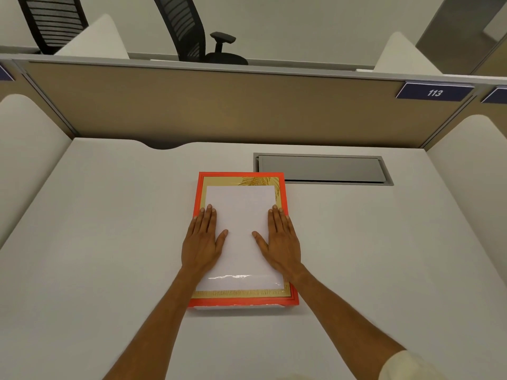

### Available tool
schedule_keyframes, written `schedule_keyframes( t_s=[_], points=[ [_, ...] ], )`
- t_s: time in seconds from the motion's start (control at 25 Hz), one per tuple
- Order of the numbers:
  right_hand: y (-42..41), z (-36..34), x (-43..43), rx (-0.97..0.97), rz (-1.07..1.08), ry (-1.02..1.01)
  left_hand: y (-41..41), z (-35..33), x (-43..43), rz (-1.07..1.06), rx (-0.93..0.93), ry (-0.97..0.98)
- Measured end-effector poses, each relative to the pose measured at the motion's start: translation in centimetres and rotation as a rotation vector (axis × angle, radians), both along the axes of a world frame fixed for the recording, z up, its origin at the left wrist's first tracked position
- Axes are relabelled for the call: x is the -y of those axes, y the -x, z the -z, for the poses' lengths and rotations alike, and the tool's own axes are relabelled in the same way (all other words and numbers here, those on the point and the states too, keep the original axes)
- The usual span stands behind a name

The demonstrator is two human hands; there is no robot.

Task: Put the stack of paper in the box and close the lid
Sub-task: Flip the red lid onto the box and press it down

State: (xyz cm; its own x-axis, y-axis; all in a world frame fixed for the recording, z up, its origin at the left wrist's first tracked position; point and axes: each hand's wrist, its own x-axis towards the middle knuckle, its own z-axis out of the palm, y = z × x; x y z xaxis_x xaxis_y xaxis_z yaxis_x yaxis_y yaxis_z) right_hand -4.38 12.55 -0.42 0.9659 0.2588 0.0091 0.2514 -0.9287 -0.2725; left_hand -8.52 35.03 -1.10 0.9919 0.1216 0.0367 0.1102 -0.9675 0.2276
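Observation:
A flat red box [241,302] with a gold inner border lies in the middle of the white desk [109,242]. Its top is down and flush. A glossy white rectangle [241,215] fills the middle of the top; I cannot tell whether it is paper behind a clear window or a white panel. A thin white edge shows under the red rim at the near side. My left hand [204,242] lies flat on the left part of the top, and my right hand [279,242] lies flat on the right part. Neither hand grips anything.
A grey cable hatch [321,168] is set into the desk just behind and right of the box. A tan partition [219,105] with a blue "113" label [434,92] closes the back, white dividers stand at both sides, and black office chairs [192,28] are beyond.

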Motion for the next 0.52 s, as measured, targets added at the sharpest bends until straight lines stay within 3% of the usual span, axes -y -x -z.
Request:
schedule_keyframes(
  t_s=[0.52],
  points=[
    [0.19, -0.45, -0.03, -0.035, 0.01, -0.003, 0.16, -0.62, 0.34, -0.007, -0.039, -0.016]
  ],
)
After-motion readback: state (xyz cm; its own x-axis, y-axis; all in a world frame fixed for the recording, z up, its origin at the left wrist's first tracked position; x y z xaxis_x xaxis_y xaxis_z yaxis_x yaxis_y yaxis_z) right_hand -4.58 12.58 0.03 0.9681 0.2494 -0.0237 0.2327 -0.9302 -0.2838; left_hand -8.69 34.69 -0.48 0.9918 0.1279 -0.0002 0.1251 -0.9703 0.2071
